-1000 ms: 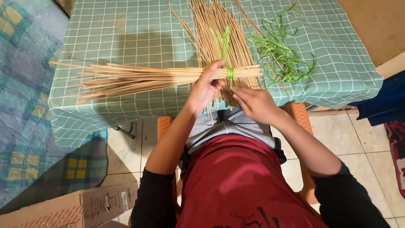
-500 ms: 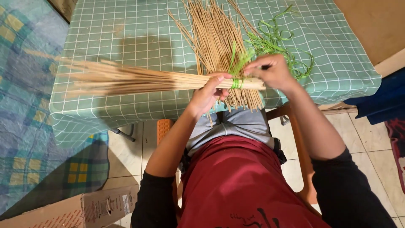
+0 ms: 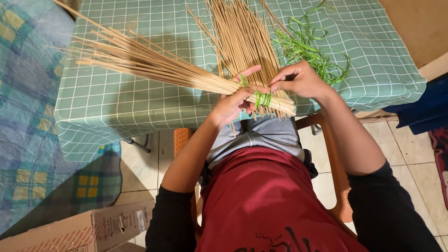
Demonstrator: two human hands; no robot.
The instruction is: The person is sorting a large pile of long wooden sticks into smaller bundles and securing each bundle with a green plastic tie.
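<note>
A bundle of thin tan sticks (image 3: 154,65) fans out to the upper left, bound near its base by a green strip (image 3: 263,98). My left hand (image 3: 232,103) grips the bundle just left of the binding, fingers partly spread. My right hand (image 3: 301,80) pinches the end of the green strip above the binding. The bundle's cut ends stick out to the right, below my right hand. More loose sticks (image 3: 238,35) lie on the table behind my hands.
A green checked tablecloth (image 3: 116,112) covers the table. A tangle of green strips (image 3: 308,46) lies at the right. A cardboard box (image 3: 88,231) sits on the floor at lower left. A checked blanket (image 3: 23,116) lies left. I sit on an orange chair (image 3: 333,154).
The bundle's free end has swung upward, from level to slanting toward the upper left. My right hand moved up from the bundle's base, drawing the green strip around the sticks.
</note>
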